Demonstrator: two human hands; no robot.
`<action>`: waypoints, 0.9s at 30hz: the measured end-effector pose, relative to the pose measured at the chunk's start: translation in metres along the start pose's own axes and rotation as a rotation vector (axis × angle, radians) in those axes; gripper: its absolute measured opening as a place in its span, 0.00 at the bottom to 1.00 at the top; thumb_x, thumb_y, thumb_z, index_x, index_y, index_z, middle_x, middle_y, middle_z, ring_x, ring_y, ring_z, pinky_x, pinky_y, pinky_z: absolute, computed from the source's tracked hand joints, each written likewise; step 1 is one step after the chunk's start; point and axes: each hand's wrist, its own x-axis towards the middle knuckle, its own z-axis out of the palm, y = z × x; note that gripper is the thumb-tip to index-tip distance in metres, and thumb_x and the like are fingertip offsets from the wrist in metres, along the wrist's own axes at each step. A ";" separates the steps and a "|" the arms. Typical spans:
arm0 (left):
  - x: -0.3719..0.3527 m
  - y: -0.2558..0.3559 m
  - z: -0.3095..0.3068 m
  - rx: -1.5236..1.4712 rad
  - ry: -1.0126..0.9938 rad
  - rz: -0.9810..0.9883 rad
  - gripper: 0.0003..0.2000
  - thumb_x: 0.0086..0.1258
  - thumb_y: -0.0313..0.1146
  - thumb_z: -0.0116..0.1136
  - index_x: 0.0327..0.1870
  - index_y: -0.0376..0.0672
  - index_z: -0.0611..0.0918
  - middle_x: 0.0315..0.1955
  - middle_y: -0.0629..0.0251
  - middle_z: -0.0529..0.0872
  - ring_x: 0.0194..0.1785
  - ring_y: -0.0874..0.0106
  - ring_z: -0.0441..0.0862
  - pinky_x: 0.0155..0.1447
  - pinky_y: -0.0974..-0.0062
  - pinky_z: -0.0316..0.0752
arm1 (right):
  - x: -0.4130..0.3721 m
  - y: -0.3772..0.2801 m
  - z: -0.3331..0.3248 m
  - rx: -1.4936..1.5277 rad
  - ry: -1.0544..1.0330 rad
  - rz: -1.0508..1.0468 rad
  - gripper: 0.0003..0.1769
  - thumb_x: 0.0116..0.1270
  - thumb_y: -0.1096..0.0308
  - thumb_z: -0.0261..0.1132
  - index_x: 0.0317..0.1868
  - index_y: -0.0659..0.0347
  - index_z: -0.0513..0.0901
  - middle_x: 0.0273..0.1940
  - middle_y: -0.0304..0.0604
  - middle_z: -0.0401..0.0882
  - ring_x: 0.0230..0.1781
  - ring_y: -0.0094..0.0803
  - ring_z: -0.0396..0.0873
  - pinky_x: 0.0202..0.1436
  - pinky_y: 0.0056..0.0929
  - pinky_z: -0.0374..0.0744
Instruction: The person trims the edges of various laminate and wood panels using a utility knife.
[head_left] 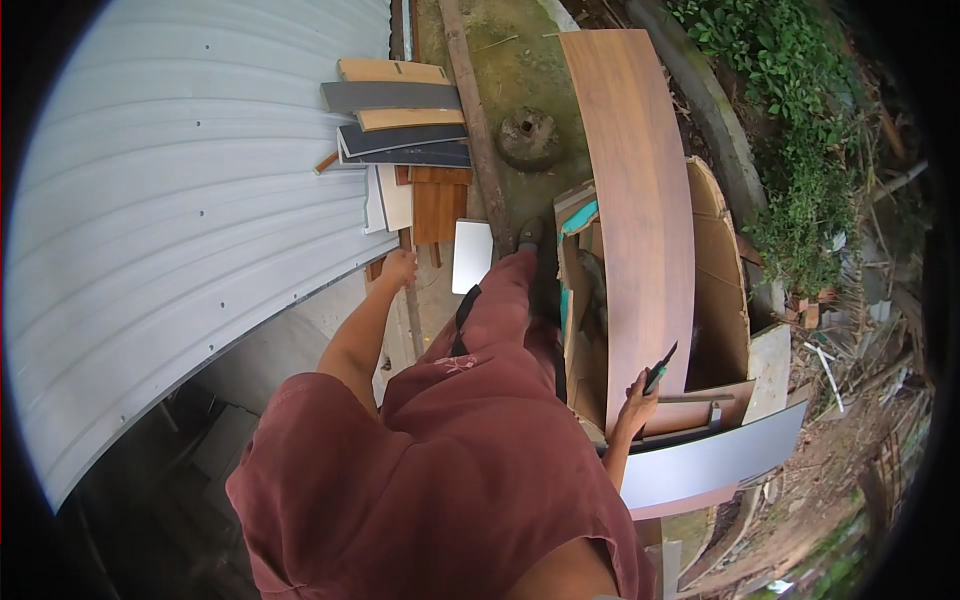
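Note:
My right hand (pixel 637 404) is closed round a utility knife (pixel 657 372) with a green and black handle, its dark blade pointing up and away from me. Beside it stretches a long brown wood-grain board (pixel 635 200), lying across a large open cardboard box (pixel 718 250). On the other side, my left hand (pixel 400 268) is held with curled fingers close to the edge of the corrugated metal sheet (pixel 200 190). Whatever is in those fingers, if anything, is hidden. A small white panel (pixel 472 257) lies on the ground near this hand.
Several wood and dark grey board pieces (pixel 400 110) are piled beyond my left hand. A round stone-like block (pixel 528 138) sits on the mossy ground. Near my right arm lies a pale, shiny panel (pixel 710 468). Green plants (pixel 770 120) and debris border the right side.

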 end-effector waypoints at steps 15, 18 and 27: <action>-0.068 -0.091 0.028 -0.188 -0.149 -0.001 0.18 0.69 0.44 0.47 0.51 0.41 0.74 0.42 0.58 0.82 0.32 0.67 0.82 0.36 0.69 0.74 | -0.003 0.016 -0.001 0.066 -0.123 -0.173 0.23 0.67 0.54 0.58 0.47 0.68 0.78 0.25 0.41 0.73 0.24 0.27 0.73 0.28 0.27 0.74; -0.088 -0.146 0.014 -0.209 -0.137 -0.056 0.17 0.68 0.44 0.47 0.51 0.42 0.73 0.41 0.60 0.82 0.31 0.67 0.81 0.36 0.69 0.73 | -0.002 0.028 0.001 0.062 -0.065 -0.183 0.22 0.67 0.53 0.58 0.43 0.69 0.78 0.23 0.41 0.72 0.21 0.26 0.71 0.27 0.26 0.74; -0.141 -0.246 0.021 -0.347 -0.075 -0.212 0.18 0.68 0.42 0.47 0.51 0.39 0.72 0.40 0.56 0.81 0.26 0.69 0.80 0.21 0.75 0.65 | -0.004 0.049 0.009 0.050 -0.202 -0.231 0.24 0.66 0.51 0.58 0.37 0.69 0.76 0.22 0.39 0.70 0.21 0.25 0.69 0.25 0.26 0.71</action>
